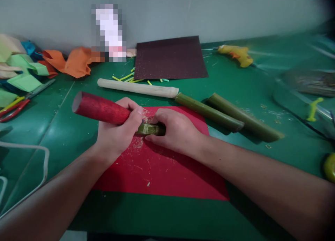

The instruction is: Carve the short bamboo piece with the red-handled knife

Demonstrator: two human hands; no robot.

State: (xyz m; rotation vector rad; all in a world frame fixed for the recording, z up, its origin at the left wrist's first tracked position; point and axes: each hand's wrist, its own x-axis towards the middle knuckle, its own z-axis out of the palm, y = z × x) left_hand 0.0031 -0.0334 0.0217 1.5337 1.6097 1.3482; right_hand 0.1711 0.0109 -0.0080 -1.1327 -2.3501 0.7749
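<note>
My left hand (116, 133) is closed around the thick red wooden handle (103, 108) of a carving tool. Its blade or tip is hidden behind my fingers, close to a short green bamboo piece (150, 129). Pale carved lines form a square-like pattern on the bamboo. From the right, my right hand (176, 129) grips that piece between thumb and fingers, holding it on a red sheet (167, 178). Fine pale shavings (138, 143) are scattered over the sheet around both hands.
Beyond the hands lie a pale wooden stick (138, 88), two green bamboo lengths (209, 112) and dark sandpaper-like sheet (170, 59). A yellow glue gun (237, 54) rests at the back right. Red-handled scissors (18, 108) and crumpled orange paper (78, 61) are at left.
</note>
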